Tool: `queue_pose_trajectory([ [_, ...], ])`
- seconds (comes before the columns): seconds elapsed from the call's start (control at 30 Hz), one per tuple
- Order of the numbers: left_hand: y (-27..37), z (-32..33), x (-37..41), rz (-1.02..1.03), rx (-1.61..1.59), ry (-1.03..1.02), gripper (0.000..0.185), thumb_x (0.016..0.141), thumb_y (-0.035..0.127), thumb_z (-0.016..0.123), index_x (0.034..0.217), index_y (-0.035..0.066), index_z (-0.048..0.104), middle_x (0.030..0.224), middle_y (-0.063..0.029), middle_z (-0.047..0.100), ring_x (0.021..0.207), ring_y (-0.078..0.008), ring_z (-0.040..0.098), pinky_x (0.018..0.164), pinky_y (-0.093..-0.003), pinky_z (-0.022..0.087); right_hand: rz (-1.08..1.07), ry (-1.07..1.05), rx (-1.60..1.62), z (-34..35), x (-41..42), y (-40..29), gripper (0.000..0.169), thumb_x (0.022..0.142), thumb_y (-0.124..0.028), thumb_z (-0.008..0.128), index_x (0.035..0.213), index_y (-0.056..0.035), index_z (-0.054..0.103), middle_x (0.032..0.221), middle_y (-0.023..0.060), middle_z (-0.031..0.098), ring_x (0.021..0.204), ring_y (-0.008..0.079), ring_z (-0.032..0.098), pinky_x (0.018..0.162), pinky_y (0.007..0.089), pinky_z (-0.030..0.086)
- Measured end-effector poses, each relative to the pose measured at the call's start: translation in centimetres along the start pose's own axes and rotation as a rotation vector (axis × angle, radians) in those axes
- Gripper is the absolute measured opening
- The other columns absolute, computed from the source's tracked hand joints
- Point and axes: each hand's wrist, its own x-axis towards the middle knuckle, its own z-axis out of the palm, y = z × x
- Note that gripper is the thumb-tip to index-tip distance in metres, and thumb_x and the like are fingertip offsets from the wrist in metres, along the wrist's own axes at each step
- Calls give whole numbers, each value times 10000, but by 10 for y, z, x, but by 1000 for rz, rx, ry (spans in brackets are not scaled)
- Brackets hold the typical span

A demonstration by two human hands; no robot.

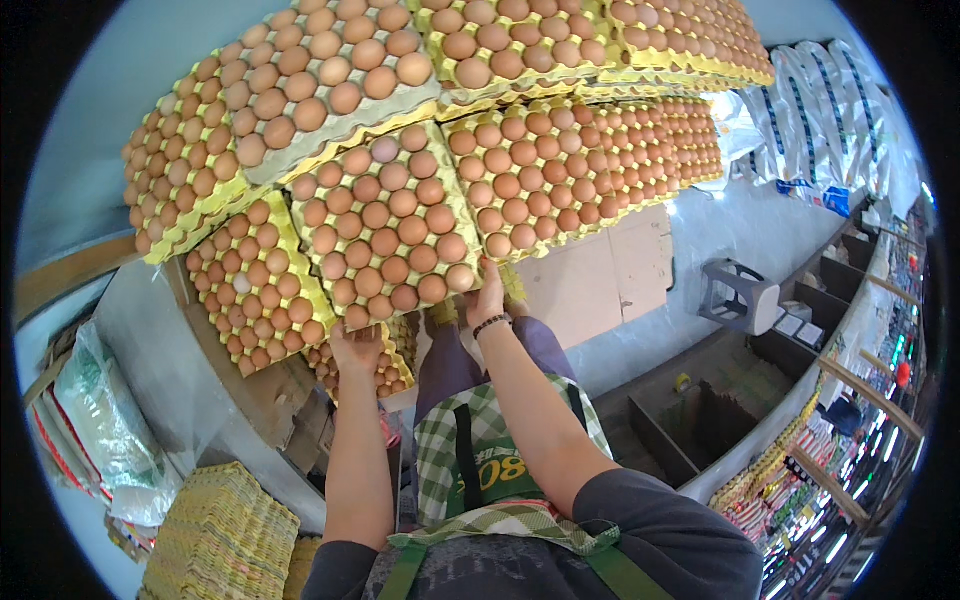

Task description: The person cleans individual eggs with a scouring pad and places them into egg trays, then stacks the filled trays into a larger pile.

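Note:
A yellow pulp tray of brown eggs lies in front of me, amid other filled trays. Its near left corner is gripped by my left hand, fingers tucked under the rim. My right hand, with a dark beaded bracelet at the wrist, holds the near right corner. One egg in this tray looks pinkish. To its left sits another egg tray with one paler egg. Right of it, a row of egg trays stretches away. Below my left hand, a lower egg tray is partly hidden by my arm.
Higher stacks of egg trays stand behind. A pile of empty-looking pulp trays is at lower left. Flat cardboard lies on the floor, near a grey plastic stool. Wooden compartments line the right side. Plastic-wrapped bundles stand far right.

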Motion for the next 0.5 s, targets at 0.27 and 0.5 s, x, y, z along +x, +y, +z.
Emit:
queue_pose_trajectory([
  [0.27, 1, 5, 7, 108, 50, 51, 550, 997, 409, 547, 1387, 29, 470, 1343, -128, 517, 1194, -264, 541, 1012, -444, 489, 53, -187, -466, 27, -32, -56, 757, 985, -602, 522, 1554, -121, 391, 1546, 81, 431, 1379, 233, 432, 1101, 417, 376],
  [0.5, -5, -9, 1, 156, 136, -104, 661, 977, 458, 588, 1479, 80, 382, 1452, -103, 454, 1297, -268, 477, 1100, -444, 428, 5, -312, -798, 42, -25, -83, 872, 966, -724, 445, 1583, -120, 320, 1488, 103, 435, 1366, 235, 407, 1126, 385, 333],
])
